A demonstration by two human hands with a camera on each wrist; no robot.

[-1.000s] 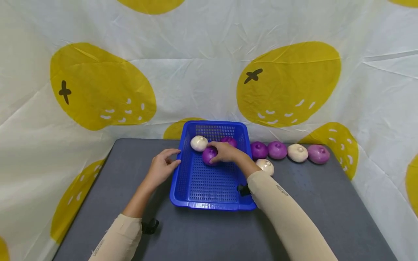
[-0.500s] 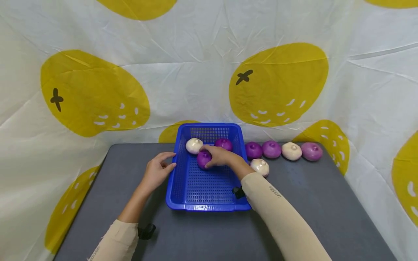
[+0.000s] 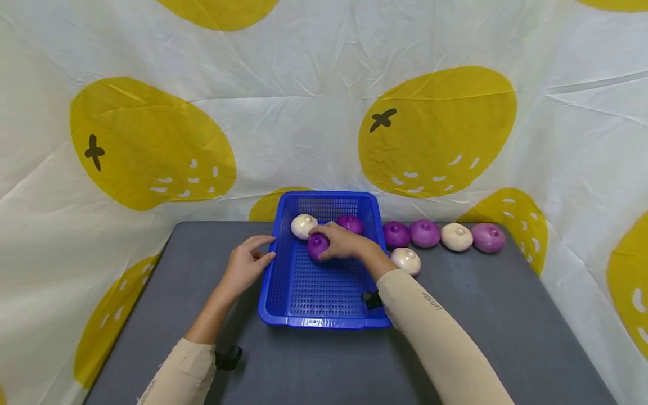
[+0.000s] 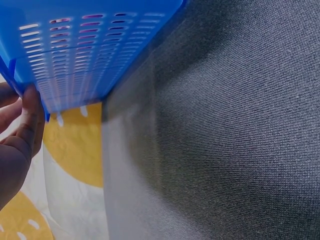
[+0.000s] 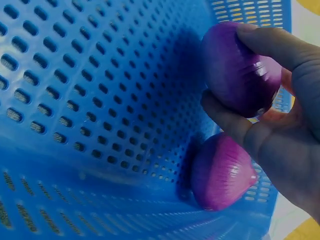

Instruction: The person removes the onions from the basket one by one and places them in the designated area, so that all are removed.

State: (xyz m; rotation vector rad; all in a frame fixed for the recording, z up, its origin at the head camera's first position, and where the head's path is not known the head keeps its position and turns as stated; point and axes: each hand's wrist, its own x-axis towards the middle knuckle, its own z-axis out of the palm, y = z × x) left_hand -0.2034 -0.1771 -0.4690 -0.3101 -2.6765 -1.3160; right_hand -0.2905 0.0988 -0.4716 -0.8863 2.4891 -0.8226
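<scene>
A blue plastic basket (image 3: 324,323) with slotted walls stands on the grey table. Inside it my right hand (image 3: 344,242) grips a purple onion (image 3: 317,247), thumb on one side and fingers on the other, as the right wrist view shows. Behind the held onion lie a white onion (image 3: 304,226) at the left and another purple onion (image 3: 350,224) at the right, near the back wall. At the basket's left rim, my left hand (image 3: 246,264) holds the edge between thumb and fingertips; in the left wrist view these fingers (image 4: 30,112) sit at the rim.
Right of the basket, a row of purple onions (image 3: 424,233) and one white onion (image 3: 457,237) runs along the table's back. Another white onion (image 3: 405,261) sits in front of the row, close to the basket. A white cloth with yellow shapes (image 3: 314,140) hangs behind the table.
The right hand has shifted slightly toward the front of the basket with the purple onion, uncovering more of the purple onion behind. The left hand stays at the rim.
</scene>
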